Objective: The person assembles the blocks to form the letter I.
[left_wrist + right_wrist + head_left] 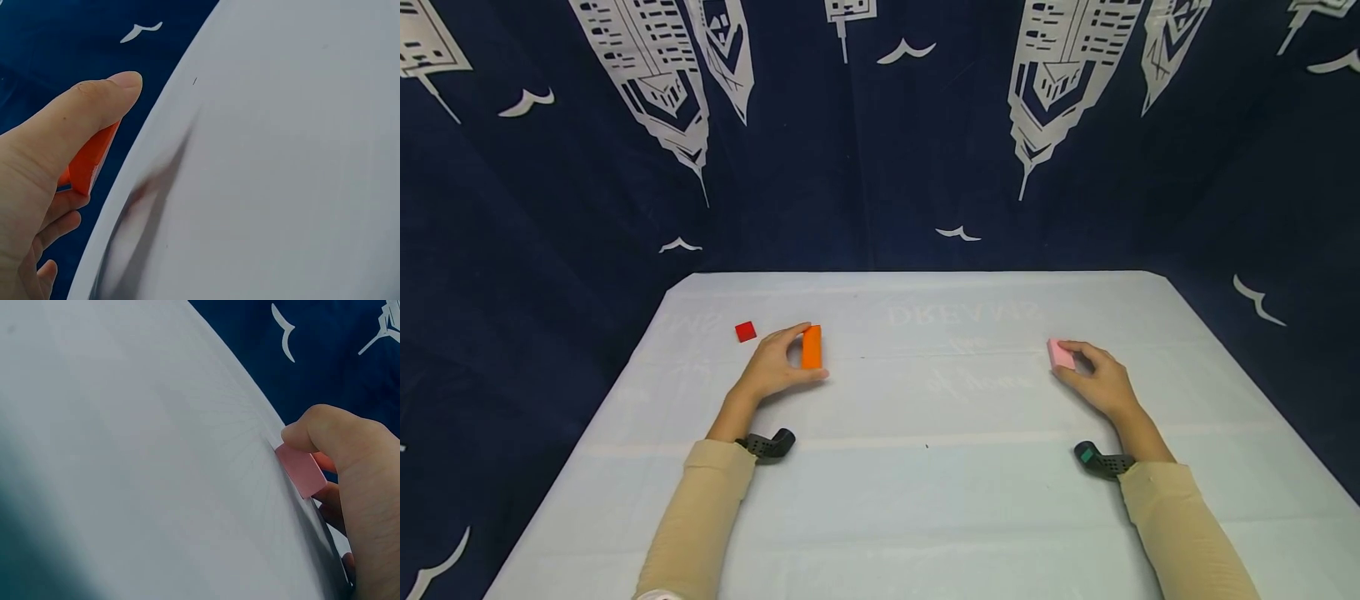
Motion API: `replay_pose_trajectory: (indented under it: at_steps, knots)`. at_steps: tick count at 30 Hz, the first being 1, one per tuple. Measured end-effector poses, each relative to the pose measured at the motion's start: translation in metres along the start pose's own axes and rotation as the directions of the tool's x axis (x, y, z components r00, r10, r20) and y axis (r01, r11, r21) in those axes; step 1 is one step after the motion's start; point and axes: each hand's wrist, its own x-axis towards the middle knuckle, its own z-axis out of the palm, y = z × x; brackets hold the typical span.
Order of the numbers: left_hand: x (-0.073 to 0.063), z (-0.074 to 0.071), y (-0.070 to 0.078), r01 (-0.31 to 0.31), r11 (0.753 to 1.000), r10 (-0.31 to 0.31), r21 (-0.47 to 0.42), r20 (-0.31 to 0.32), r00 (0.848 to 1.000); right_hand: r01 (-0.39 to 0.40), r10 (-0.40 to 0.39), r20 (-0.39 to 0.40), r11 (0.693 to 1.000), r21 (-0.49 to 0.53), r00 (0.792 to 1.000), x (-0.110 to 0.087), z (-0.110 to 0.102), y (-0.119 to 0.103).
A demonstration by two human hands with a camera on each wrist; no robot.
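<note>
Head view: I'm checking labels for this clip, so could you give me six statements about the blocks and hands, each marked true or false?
1. The left hand holds the orange block. True.
2. The right hand holds the pink block. True.
3. The red piece lies on the white tabletop, in neither hand. True.
4. The red piece lies to the right of the orange block. False: it lies to its left.
5. Both hands hold blocks of the same colour. False: one is orange, the other pink.
6. The pink block is the leftmost of the three. False: it is the rightmost.
</note>
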Motion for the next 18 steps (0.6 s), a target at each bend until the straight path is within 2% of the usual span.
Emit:
replay_pose_trajectory:
  at_steps: [18]
  knots:
    - [0.011,0.013,0.016,-0.05,0.998,0.05,0.031,0.018,0.999,0.01,-0.01,-0.006,1.0,0.008,1.0,-0.001,0.0,0.001]
